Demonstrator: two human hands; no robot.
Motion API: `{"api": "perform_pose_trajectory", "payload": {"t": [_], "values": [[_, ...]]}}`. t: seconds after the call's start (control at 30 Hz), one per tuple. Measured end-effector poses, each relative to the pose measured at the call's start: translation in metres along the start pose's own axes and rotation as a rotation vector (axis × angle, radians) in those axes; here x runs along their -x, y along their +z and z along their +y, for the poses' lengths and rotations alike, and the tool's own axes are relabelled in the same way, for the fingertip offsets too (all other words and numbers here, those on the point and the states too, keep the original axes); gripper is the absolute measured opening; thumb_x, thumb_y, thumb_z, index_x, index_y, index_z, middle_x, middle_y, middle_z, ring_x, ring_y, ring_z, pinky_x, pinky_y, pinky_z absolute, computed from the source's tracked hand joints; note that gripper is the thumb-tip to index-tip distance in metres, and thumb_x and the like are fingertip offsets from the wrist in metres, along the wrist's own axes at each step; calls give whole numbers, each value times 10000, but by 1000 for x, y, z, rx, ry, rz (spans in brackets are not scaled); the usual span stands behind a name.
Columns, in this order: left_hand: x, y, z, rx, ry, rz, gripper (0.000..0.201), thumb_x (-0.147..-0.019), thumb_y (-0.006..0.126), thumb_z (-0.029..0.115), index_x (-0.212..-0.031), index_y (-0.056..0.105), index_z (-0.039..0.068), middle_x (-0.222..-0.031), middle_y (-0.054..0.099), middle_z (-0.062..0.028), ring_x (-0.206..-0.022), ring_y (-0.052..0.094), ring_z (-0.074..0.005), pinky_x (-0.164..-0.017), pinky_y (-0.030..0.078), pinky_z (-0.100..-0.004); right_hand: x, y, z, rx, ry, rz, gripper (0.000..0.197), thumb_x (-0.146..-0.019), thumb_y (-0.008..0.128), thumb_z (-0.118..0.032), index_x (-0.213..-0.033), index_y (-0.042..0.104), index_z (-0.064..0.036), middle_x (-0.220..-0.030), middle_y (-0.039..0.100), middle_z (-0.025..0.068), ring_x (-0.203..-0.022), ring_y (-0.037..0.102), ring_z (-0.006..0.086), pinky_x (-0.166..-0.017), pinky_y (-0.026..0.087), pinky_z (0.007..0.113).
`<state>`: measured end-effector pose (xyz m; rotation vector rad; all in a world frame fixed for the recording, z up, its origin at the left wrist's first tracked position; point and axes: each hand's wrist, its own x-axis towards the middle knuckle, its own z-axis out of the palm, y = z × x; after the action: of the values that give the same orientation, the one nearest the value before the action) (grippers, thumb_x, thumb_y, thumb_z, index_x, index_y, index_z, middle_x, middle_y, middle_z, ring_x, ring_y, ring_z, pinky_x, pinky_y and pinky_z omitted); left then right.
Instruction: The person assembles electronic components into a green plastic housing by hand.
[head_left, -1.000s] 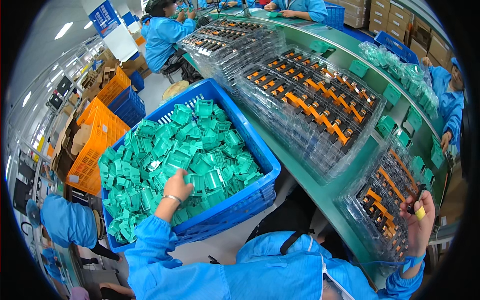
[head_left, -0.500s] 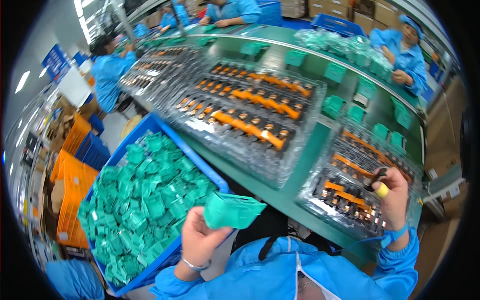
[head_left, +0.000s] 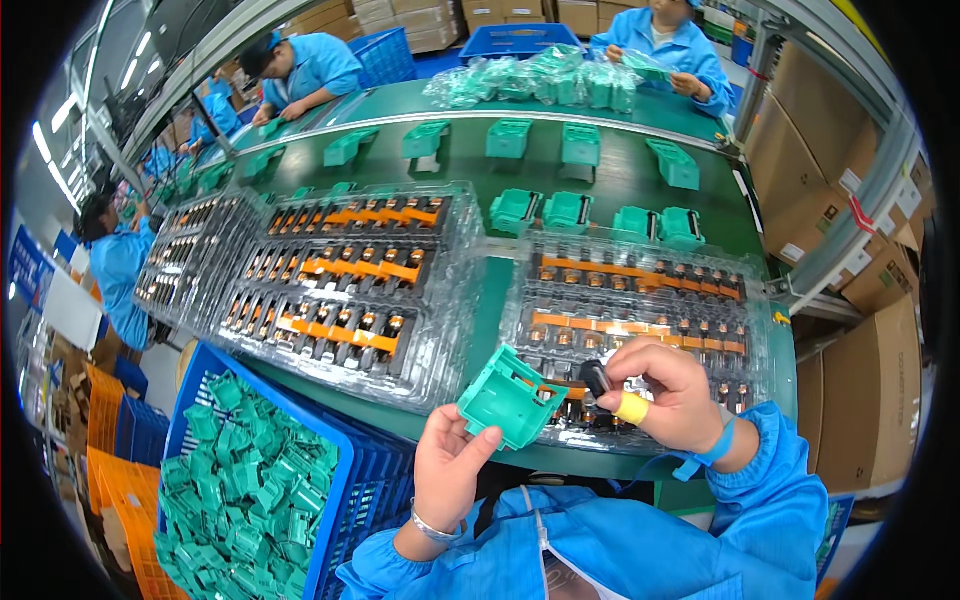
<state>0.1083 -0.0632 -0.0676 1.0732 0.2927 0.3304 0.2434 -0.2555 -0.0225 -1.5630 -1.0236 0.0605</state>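
My left hand [head_left: 450,465] grips a green plastic housing [head_left: 508,400] by its near left edge, its hollow side turned up. Close to its right, my right hand [head_left: 665,393] pinches a small black part [head_left: 596,378] between thumb and fingers; a yellow band wraps the thumb, and a blue strap circles that wrist. The part and the housing are a short way apart. Just beyond both hands lies a clear plastic tray [head_left: 640,285] holding rows of black and copper-coloured parts with orange strips across them.
Stacked clear trays [head_left: 345,270] of similar parts stand to the left. A blue crate [head_left: 350,480] full of green housings sits at lower left. More green housings [head_left: 567,211] line the green conveyor [head_left: 460,175]. Co-workers in blue [head_left: 310,75] work across it. Cartons [head_left: 865,385] stand at right.
The view has swung to the right. My hands have come together, bringing the black part beside the housing. The housing has been turned so that its hollow side shows.
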Motion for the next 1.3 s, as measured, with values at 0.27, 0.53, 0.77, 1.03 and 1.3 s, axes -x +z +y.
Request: {"api": "perform_pose_trajectory", "payload": {"t": [0.27,0.53,0.77,1.03,1.3], "values": [[-7,23,3,-206,2,-72,358,-774,643,-43,-1045,411,-21,-1039,529,-110,-968,551,-164,-842,467,-286,-3,1,1,98,75,23,158,-734,691,-21,-851,594,18,-763,566,76,-645,551,131,-569,455,248],[-8,28,1,-199,-3,-94,356,-767,655,-38,-1032,418,-13,-1025,531,-100,-959,549,-156,-839,466,-284,-1,0,9,20,281,-34,138,-768,668,-54,-864,590,6,-747,565,48,-674,561,112,-593,462,244],[-7,32,-2,-166,56,-100,333,-749,660,-46,-1005,451,-5,-970,556,-85,-891,559,-132,-797,467,-265,4,-1,28,-314,458,-108,172,-785,655,-49,-928,569,-8,-813,574,25,-755,565,91,-671,477,233],[-9,38,4,-200,12,-141,319,-748,661,-56,-985,451,-11,-969,561,-87,-890,567,-130,-782,478,-253,-4,-10,18,-248,642,-225,165,-762,665,-56,-893,582,0,-741,578,17,-665,531,71,-586,443,226],[-15,45,-1,-125,-58,-177,302,-758,653,-65,-980,454,-17,-984,563,-101,-924,569,-146,-807,479,-266,1,-15,24,-226,615,-182,188,-758,689,-87,-861,549,-15,-729,551,-5,-656,508,43,-559,418,190]]}}
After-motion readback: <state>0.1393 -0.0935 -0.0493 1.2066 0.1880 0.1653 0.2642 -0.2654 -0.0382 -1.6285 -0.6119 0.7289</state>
